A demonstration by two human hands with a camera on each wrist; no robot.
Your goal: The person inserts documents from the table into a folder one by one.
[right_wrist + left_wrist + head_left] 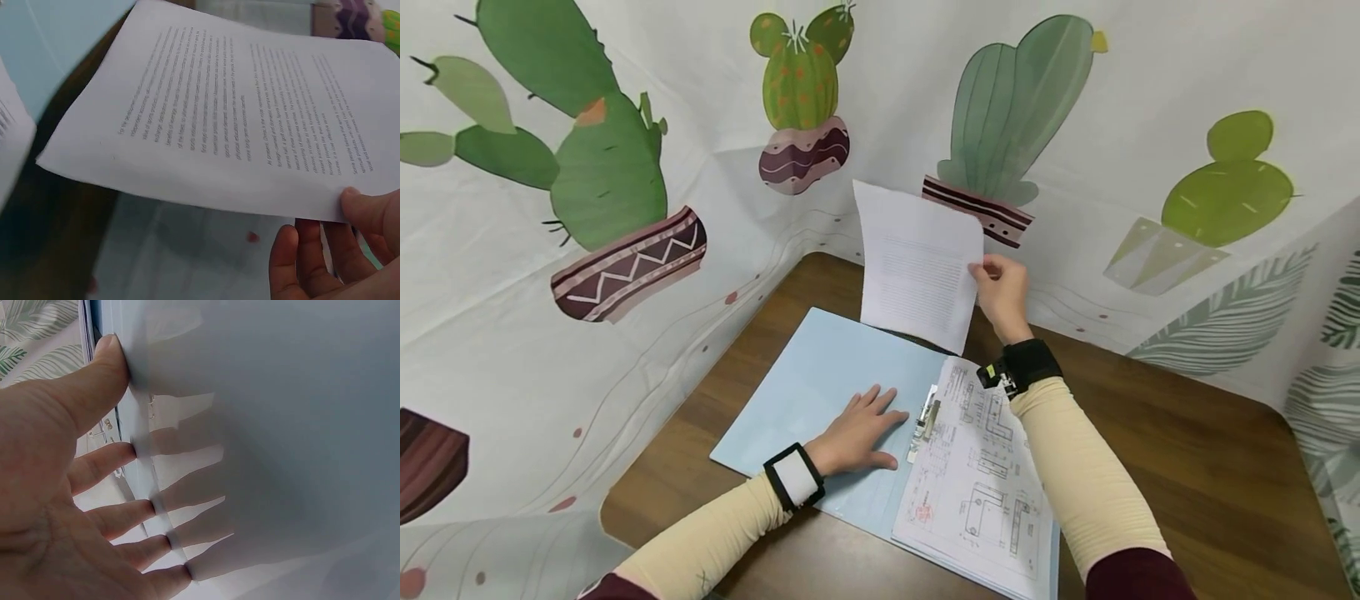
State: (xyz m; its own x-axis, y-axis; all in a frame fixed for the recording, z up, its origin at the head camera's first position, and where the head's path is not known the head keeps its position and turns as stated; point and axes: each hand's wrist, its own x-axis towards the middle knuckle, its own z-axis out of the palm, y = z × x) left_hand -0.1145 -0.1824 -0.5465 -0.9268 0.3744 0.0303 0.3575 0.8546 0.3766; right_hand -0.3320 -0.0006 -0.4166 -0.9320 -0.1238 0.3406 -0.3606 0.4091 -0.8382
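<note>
A light blue folder (820, 367) lies spread on the table. My left hand (857, 433) rests on its left cover, fingers straight and spread; the left wrist view shows the fingertips touching the cover (300, 444). Above the folder's far edge, my right hand (1006, 296) pinches the right edge of a printed sheet of paper (917, 258) between thumb and fingers. The right wrist view shows lines of text on that sheet (206, 112). A metal clip (925, 425) sits near the folder's spine. Sheets with technical drawings (985, 475) and a red stamp lie on the right side.
The brown wooden table (1172, 425) has rounded corners. A white cloth (880, 83) printed with potted cacti and leaves hangs behind and beside it. My wrists carry a white-faced band (794, 477) and a black band with a small camera (992, 375).
</note>
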